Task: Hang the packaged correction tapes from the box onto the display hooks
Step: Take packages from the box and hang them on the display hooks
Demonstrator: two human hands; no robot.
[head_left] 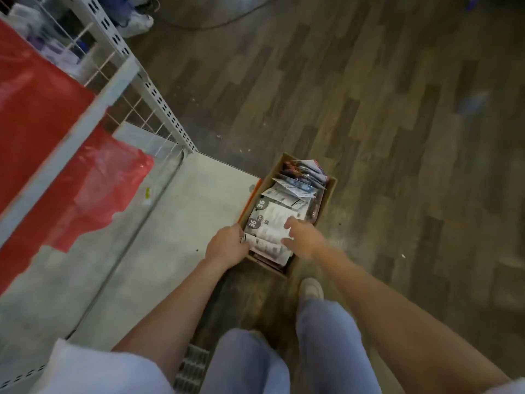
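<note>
The brown cardboard box with an orange outer side (326,194) sits on the dark wood-plank floor (397,109), pushed against the edge of the pale grey base shelf (176,211) of a white metal shelving unit (159,100), most likely so the stock stays within a short reach of the display. Inside it the flat white-backed packaged correction tapes (272,223) lie stacked and fanned on their faces, printed backs up, and none has left the box. The person bends over it, and the left hand (227,245) curls its fingers over the near left rim of the box, a grip that seems meant to steady the light carton while the other hand digs. The right hand (301,237) reaches down onto the top packs with fingers spread; it is blurred, so whether its grip has closed on a pack cannot be told. No display hooks can be made out here; only wire mesh and slotted uprights show above the shelf, with red plastic sheeting (93,189) draped over part of it. A pale shoe (311,288) stands just behind the box.
</note>
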